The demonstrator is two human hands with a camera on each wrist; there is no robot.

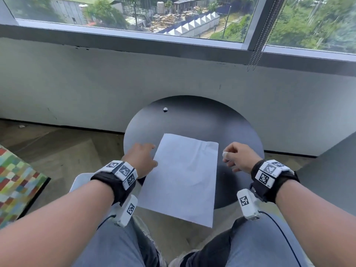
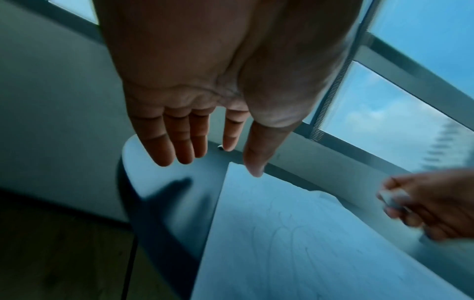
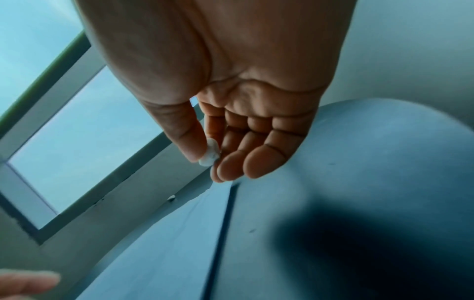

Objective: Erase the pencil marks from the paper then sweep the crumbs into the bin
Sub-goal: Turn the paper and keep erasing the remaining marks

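Observation:
A white sheet of paper point(image 1: 185, 176) lies on the round dark table point(image 1: 192, 116), its near end hanging over the table's front edge; faint pencil lines show on the paper point(image 2: 295, 233) in the left wrist view. My left hand point(image 1: 143, 158) hovers at the paper's left edge with straight, spread fingers point(image 2: 179, 146), holding nothing. My right hand point(image 1: 234, 157) is just right of the paper and pinches a small white eraser point(image 3: 210, 154) between thumb and fingertips; the eraser point(image 1: 225, 154) also shows in the head view.
A small white and dark lump point(image 1: 165, 109) lies near the table's far edge. Behind the table runs a grey wall point(image 1: 96, 83) under a window with a bead chain point(image 1: 256, 45). A white stool point(image 1: 80, 182) and a patterned cushion point(image 1: 15, 182) are on the left. No bin is in view.

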